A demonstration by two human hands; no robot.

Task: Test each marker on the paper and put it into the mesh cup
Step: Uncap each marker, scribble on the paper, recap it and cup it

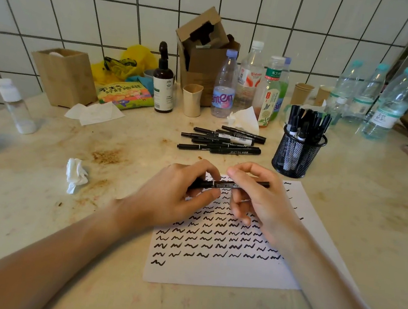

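At frame centre both hands hold one slim black plastic marker (228,184) level above the white paper sheet (222,276) covered in black squiggles; the left hand (174,201) pinches its left end, the right hand (259,198) curls round its right part; a loose pile of black markers (222,140) lies above; the black wire mesh cup (297,154), holding markers, stands right of centre.

White paper (222,276) bears black squiggles; black marker (225,184).
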